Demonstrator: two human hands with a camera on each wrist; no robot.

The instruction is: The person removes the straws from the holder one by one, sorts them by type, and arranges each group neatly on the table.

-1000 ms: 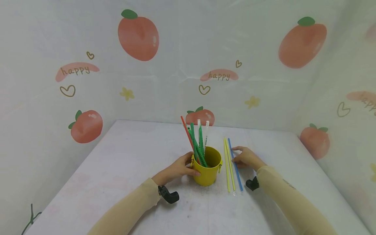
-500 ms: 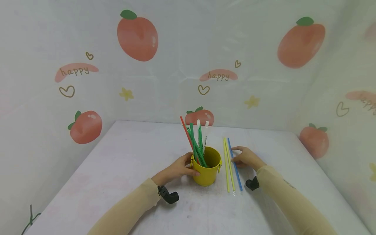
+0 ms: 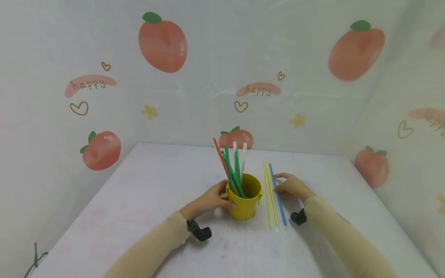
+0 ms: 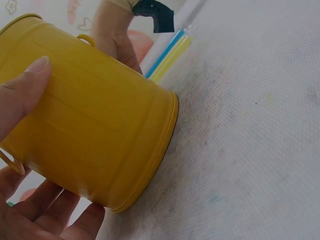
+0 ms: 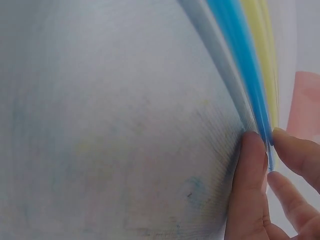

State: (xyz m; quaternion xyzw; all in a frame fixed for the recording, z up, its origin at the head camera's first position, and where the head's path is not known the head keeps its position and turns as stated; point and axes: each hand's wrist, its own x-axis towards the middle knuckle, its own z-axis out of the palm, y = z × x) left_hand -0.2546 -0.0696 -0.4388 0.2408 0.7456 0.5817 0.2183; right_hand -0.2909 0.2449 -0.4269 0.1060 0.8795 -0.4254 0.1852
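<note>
A pale backdrop (image 3: pixel 208 50) printed with peaches, hearts, yellow flowers and the word "happy" rises behind and beside a white-covered bench (image 3: pixel 167 185) with faint stains on its surface. Two beige sleeves, the left (image 3: pixel 153 241) and the right (image 3: pixel 342 235), reach in over it from the near edge. A yellow bucket (image 3: pixel 245 208) stands upright on the bench, a small handle loop on each side. The left hand (image 3: pixel 208 199) is clamped on the bucket's left side, thumb on the near wall and fingers spread round the other side, as the left wrist view shows. The right hand (image 3: pixel 292 187) is pinched on a blue straw (image 3: pixel 281 207), thumb on one side and fingers on the other, the straw lying along the bench to the right of the bucket. A black device (image 3: pixel 201 231) is worn at the left wrist, and a matching one shows at the right. Between the bucket and the blue straw lie two yellow straws (image 3: pixel 272 197), close together at their far ends and spread at the near ones. Inside the bucket, a red straw (image 3: pixel 220 155) tilts left beside several green straws (image 3: pixel 227 162) and white-tipped ones (image 3: pixel 244 148), their tops above the rim.
</note>
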